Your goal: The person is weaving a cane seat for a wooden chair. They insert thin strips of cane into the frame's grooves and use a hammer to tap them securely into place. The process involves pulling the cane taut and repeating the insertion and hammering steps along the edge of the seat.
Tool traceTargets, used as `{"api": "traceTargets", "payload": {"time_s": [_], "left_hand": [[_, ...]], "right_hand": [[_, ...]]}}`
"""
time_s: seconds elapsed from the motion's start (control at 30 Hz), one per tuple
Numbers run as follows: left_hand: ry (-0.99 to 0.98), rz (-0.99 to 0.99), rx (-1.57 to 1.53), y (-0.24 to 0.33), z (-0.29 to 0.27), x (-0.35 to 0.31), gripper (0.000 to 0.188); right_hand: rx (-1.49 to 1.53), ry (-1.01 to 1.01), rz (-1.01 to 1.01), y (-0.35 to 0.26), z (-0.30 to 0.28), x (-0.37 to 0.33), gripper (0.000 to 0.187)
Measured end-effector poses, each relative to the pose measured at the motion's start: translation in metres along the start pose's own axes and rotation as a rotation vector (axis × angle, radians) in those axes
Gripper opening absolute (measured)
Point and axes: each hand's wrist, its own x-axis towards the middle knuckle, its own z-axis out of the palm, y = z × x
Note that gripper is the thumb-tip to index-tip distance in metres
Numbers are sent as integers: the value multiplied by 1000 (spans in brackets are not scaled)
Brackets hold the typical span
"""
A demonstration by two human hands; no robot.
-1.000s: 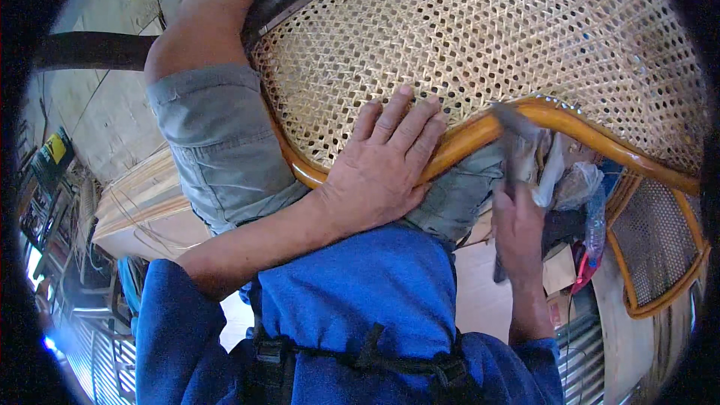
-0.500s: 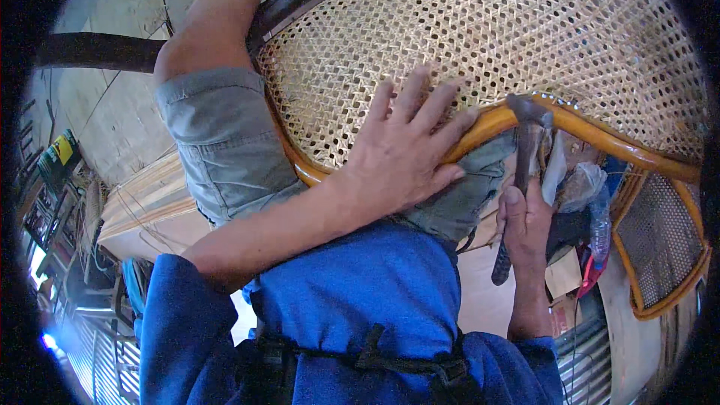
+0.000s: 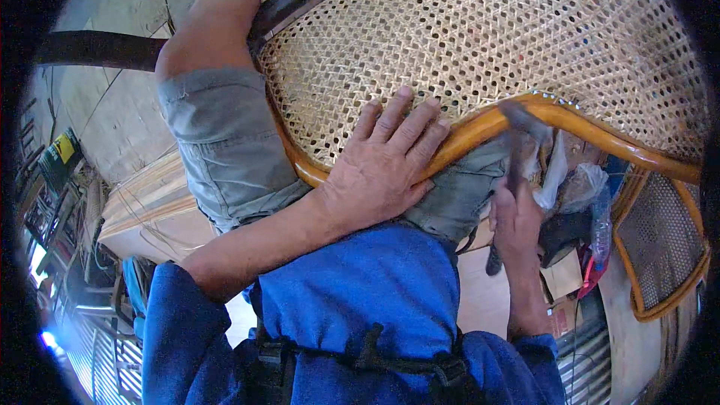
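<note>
A woven cane chair panel (image 3: 480, 45) with a curved orange wooden frame (image 3: 480, 129) rests across my lap. My left hand (image 3: 386, 161) lies flat on it, palm on the frame and fingers spread over the cane weave. My right hand (image 3: 517, 225) grips the dark handle of a hammer (image 3: 514, 157), whose metal head sits blurred against the frame's underside edge. A row of small tacks (image 3: 551, 96) shows along the frame's top edge, just right of the hammer head.
A second cane panel with an orange frame (image 3: 660, 255) stands at the right. Plastic bags, a bottle and small boxes (image 3: 581, 210) lie below the frame. A wooden board stack (image 3: 142, 202) and workshop clutter sit at the left. My grey shorts (image 3: 217, 150) and blue shirt fill the centre.
The hammer in my right hand has swung up toward the orange frame. My left hand stays pressed on the frame and cane, shifted slightly.
</note>
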Motion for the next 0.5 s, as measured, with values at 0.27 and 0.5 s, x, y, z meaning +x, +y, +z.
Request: {"api": "traceTargets", "payload": {"time_s": [0.27, 0.5], "left_hand": [[-45, 2, -60, -3, -3, -11, 75], [-21, 44, -80, -7, -7, -16, 72]], "right_hand": [[24, -128, 62, -1, -3, -6, 28], [82, -158, 92, -6, 4, -7, 26]]}}
